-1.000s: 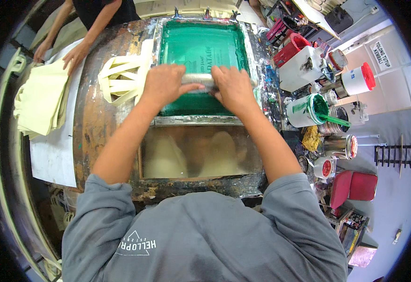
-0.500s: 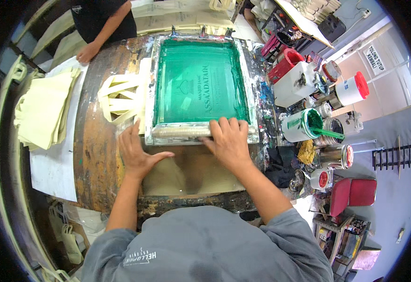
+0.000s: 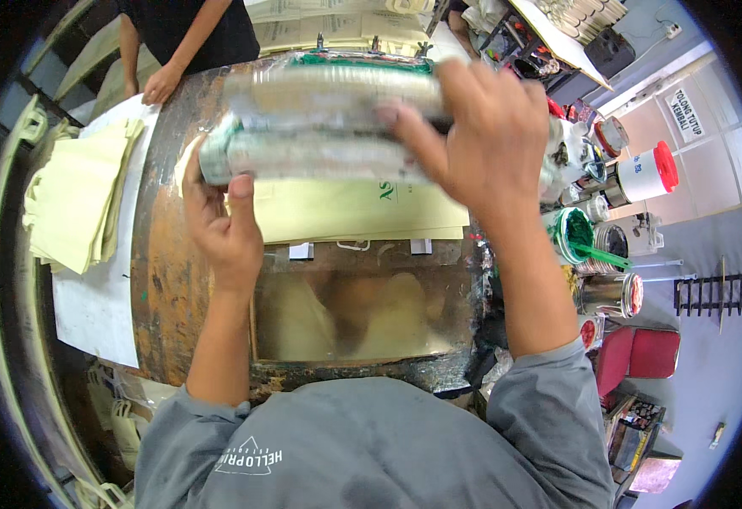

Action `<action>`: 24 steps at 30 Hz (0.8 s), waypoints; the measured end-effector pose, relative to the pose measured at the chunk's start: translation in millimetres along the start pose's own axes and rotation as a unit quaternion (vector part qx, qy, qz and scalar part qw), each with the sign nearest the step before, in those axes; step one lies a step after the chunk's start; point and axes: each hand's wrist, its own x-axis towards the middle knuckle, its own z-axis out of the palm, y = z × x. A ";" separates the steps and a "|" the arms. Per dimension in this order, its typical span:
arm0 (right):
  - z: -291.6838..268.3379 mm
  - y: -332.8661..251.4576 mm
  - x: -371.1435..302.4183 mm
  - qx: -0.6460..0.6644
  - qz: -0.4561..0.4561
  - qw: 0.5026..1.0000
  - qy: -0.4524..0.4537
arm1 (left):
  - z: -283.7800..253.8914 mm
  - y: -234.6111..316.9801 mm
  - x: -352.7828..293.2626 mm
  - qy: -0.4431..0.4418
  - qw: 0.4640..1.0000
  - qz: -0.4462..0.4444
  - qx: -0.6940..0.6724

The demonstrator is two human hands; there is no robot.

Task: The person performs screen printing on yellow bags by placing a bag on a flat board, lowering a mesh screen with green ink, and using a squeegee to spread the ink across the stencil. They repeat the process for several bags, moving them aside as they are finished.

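Observation:
A screen printing frame (image 3: 320, 157) is tilted up off the table, smeared by motion, with green ink along its far edge. My left hand (image 3: 225, 225) is closed round its near left corner, thumb on the near side. Blurred, my right hand (image 3: 494, 136) grips a pale bar behind the frame's near edge, apparently a squeegee (image 3: 329, 92); its fingers are partly smeared. Beneath the raised frame lies a cream fabric bag (image 3: 320, 214) with green print showing at its right. Most of the bag's far part is hidden.
Cream bags (image 3: 78, 199) are stacked at left on a white board (image 3: 91, 318). A co-worker's hand (image 3: 163, 82) rests at the far left table edge. Along the right stand a green ink pot (image 3: 573, 229) and several other containers. Clamps (image 3: 375, 44) line the far edge.
The frame's near edge has risen from the table, uncovering the printed bag. My left hand has gone from beside the frame to gripping its corner. My right hand has moved up and right.

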 end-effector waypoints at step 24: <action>-0.8 31.4 74.2 0.042 0.053 0.998 -0.013 | -73.4 -25.6 85.6 -0.054 0.948 0.024 0.314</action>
